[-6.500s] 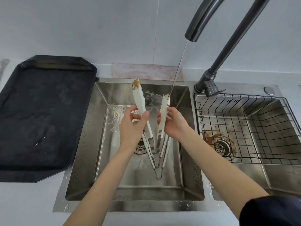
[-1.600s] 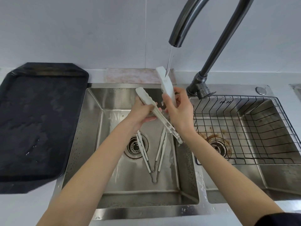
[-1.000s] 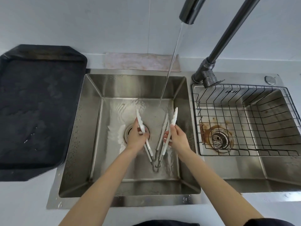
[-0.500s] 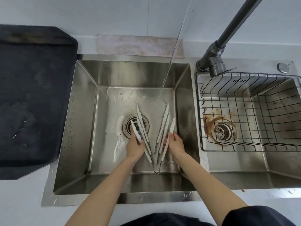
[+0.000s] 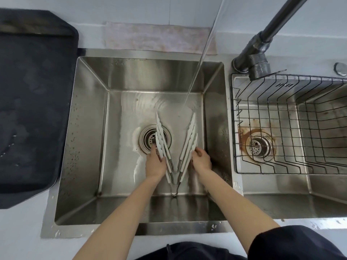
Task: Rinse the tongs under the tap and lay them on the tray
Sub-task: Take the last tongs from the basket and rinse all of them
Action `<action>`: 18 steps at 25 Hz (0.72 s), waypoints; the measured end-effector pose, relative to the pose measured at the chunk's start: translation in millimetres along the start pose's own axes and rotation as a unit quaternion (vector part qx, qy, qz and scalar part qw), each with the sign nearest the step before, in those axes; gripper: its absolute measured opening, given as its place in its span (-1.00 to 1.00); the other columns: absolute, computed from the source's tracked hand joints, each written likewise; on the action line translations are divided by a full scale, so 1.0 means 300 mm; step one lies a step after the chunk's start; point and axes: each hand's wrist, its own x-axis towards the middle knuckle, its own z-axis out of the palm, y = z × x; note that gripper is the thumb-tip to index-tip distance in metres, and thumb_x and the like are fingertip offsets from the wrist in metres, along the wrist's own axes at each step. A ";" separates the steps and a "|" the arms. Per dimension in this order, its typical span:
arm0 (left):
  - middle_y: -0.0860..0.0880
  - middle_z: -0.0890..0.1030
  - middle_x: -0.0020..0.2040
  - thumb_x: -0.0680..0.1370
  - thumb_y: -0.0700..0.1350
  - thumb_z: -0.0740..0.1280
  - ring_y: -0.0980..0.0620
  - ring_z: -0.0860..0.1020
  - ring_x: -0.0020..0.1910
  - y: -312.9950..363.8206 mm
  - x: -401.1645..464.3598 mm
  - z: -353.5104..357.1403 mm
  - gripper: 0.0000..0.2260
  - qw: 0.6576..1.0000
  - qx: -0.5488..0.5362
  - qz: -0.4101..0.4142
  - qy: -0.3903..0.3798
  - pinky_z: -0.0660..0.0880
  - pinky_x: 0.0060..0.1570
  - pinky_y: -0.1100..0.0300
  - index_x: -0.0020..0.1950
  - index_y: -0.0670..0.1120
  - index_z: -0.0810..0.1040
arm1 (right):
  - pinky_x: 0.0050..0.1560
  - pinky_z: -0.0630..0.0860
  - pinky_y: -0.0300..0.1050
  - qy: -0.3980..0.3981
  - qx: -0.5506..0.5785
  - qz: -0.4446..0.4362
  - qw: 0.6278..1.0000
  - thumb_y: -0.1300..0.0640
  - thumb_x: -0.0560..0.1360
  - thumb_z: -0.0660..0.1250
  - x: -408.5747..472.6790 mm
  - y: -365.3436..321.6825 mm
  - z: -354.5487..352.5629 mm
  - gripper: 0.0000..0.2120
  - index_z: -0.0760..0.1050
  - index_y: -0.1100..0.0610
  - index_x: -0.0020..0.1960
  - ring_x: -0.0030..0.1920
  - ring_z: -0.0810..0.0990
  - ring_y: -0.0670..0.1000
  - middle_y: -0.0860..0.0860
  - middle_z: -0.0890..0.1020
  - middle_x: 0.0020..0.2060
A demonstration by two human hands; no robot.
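Tongs (image 5: 175, 145), white w/ metal handles, are seen lying on the bottom of the left sink basin (image 5: 90, 139) in a V shape, tips pointed to the back wall and one arm over the drain (image 5: 150, 138). The left arm is gripped by the left hand (image 5: 155, 164) and the right arm by the right hand (image 5: 201, 160), so the tongs are held between both hands. Water stream (image 5: 199, 66) is landing just behind the right tips; the dark tray (image 5: 33, 102) is placed on the counter, left of the basin, well apart from the tongs.
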 end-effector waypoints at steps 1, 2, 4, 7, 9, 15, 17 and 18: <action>-0.19 0.50 0.26 0.53 -0.20 0.23 -0.15 0.52 0.18 -0.002 0.008 -0.006 -0.49 1.000 0.000 0.001 0.003 0.40 0.21 0.07 0.48 -0.09 0.21 | 0.30 0.36 -0.06 0.010 -0.002 -0.008 1.000 0.12 0.59 0.14 0.011 -0.004 0.001 -0.64 0.39 0.14 0.37 0.30 0.46 0.13 0.10 0.50 0.31; -0.20 0.51 0.25 0.53 -0.17 0.25 -0.14 0.52 0.17 -0.005 0.019 -0.011 -0.52 1.000 -0.006 -0.001 0.006 0.40 0.21 0.08 0.45 -0.11 0.25 | 0.28 0.37 -0.08 0.014 -0.008 -0.016 1.000 0.12 0.58 0.15 0.021 -0.011 0.003 -0.64 0.38 0.15 0.36 0.28 0.47 0.13 0.11 0.51 0.29; -0.21 0.52 0.24 0.53 -0.10 0.28 -0.15 0.52 0.18 -0.006 0.038 -0.020 -0.55 1.000 -0.017 -0.005 0.012 0.42 0.24 0.05 0.40 -0.13 0.31 | 0.23 0.39 -0.09 0.008 -0.043 -0.031 0.999 0.09 0.56 0.19 0.033 -0.026 0.011 -0.60 0.33 0.17 0.38 0.25 0.48 0.15 0.15 0.49 0.28; -0.19 0.52 0.24 0.52 -0.05 0.29 -0.15 0.51 0.19 0.007 0.052 -0.016 -0.60 1.000 0.005 0.013 0.007 0.41 0.17 0.08 0.32 -0.14 0.39 | 0.21 0.40 -0.05 0.007 -0.138 -0.050 0.989 -0.02 0.49 0.30 0.031 -0.055 0.027 -0.40 0.20 0.22 0.42 0.28 0.43 0.19 0.19 0.34 0.34; -0.19 0.44 0.32 0.52 -0.01 0.29 -0.16 0.45 0.26 0.021 0.061 -0.006 -0.52 0.999 0.047 0.015 0.006 0.41 0.18 0.05 0.37 -0.17 0.32 | 0.18 0.42 0.01 0.007 -0.219 -0.060 0.974 -0.07 0.45 0.34 0.032 -0.066 0.037 -0.26 0.11 0.25 0.44 0.31 0.40 0.22 0.20 0.27 0.36; -0.23 0.20 0.48 0.58 0.07 0.15 -0.18 0.27 0.42 0.062 0.073 -0.004 -0.33 0.981 0.193 -0.010 -0.018 0.33 0.27 -0.05 0.51 -0.25 -0.06 | 0.01 0.46 -0.01 -0.008 -0.366 -0.097 0.926 -0.08 0.45 0.34 0.047 -0.074 0.052 -0.25 0.04 0.27 0.41 0.24 0.45 0.21 0.22 0.25 0.33; -0.23 0.14 0.50 0.58 0.10 0.11 -0.18 0.26 0.43 0.067 0.081 -0.006 -0.30 0.977 0.210 -0.018 -0.036 0.32 0.29 -0.05 0.51 -0.27 -0.15 | 0.05 0.47 0.02 -0.018 -0.383 -0.097 0.918 -0.06 0.45 0.34 0.046 -0.080 0.056 -0.24 0.02 0.25 0.43 0.24 0.45 0.21 0.22 0.23 0.35; -0.23 0.12 0.51 0.58 0.12 0.09 -0.18 0.27 0.43 0.069 0.087 -0.007 -0.28 0.975 0.216 -0.025 -0.046 0.31 0.29 -0.05 0.51 -0.28 -0.18 | 0.07 0.47 0.03 -0.020 -0.390 -0.097 0.915 -0.06 0.46 0.33 0.044 -0.082 0.059 -0.24 0.02 0.25 0.43 0.25 0.44 0.21 0.22 0.23 0.36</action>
